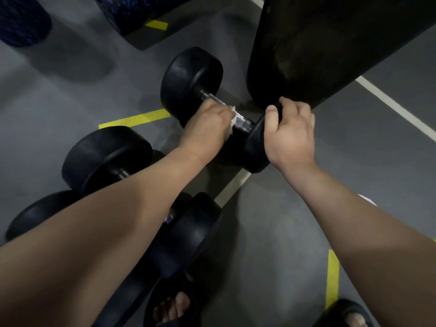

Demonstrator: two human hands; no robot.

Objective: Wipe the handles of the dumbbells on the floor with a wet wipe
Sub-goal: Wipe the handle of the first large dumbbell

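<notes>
Dumbbell (191,76) lay on floor (295,220), farthest of row. L hand (205,123) curled round handle (243,121), wet wipe (233,122) trapped under fingers for rubbing. R hand (290,131) clamped over near weight head (256,141), prob. to stop rolling.

The grey floor (295,232) carries three black dumbbells side by side: a far dumbbell (191,76), a middle dumbbell (106,156) and a near dumbbell (195,232). Yellow tape strips (134,119) and white lines (396,107) mark it. Two black slippers (344,308) stand on it.
</notes>
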